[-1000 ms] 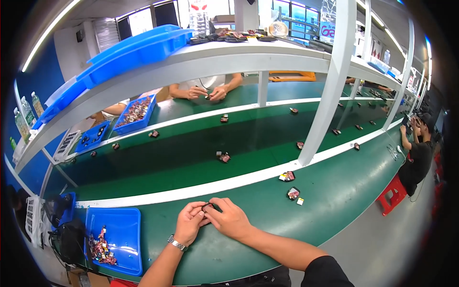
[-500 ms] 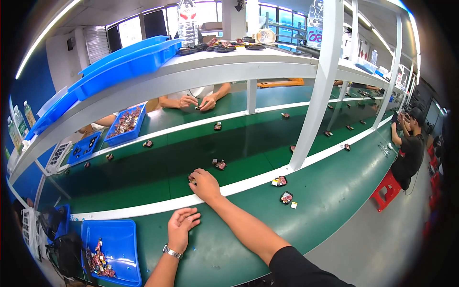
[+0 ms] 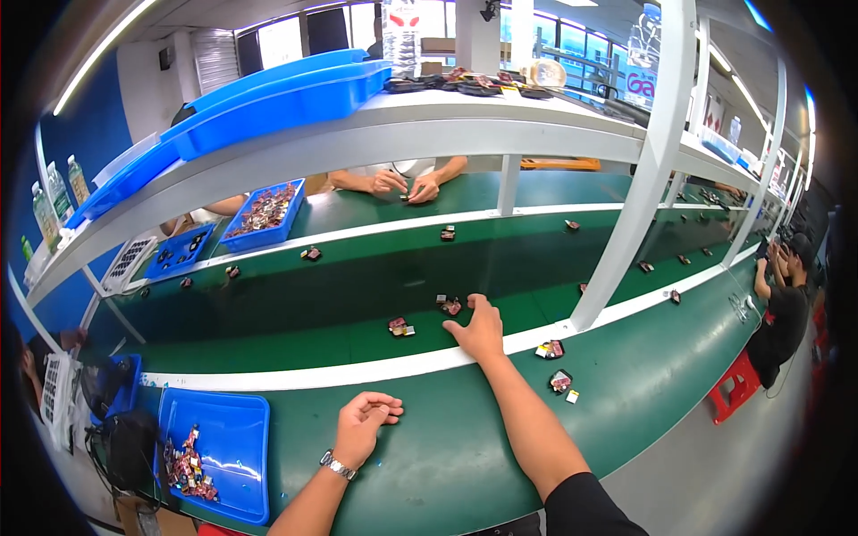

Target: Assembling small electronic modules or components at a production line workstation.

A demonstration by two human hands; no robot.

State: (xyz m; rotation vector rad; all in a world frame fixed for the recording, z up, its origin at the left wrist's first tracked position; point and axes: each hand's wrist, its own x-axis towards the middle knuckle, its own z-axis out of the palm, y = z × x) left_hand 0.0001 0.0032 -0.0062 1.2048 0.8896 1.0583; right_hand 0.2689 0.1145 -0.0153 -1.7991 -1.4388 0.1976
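My right hand (image 3: 480, 330) is stretched over the dark green belt (image 3: 349, 308), thumb and fingers apart with nothing between them. Just beyond its thumb lies a small dark and reddish electronic part with a pale square piece (image 3: 450, 305). A similar electronic part (image 3: 402, 328) lies on the belt to the left. My left hand (image 3: 365, 427), a metal watch at its wrist, hovers at the near green worktop (image 3: 438, 438); its fingers are loosely bent and hold nothing. Two more such parts, one at the white rail (image 3: 550, 349) and one on the worktop (image 3: 560, 381), lie to my right.
A blue tray (image 3: 241, 447) with a heap of small parts sits at the near left. White posts (image 3: 639, 179) carry a shelf (image 3: 465, 121) above the belt. Across it, a person's hands (image 3: 407, 186) work on something small beside a filled blue tray (image 3: 286, 219). Another person (image 3: 786, 299) sits at far right.
My right hand has let go of the left electronic part on the belt and moved right, toward the other one. The whole view has shifted. My left hand keeps nearly the same pose.
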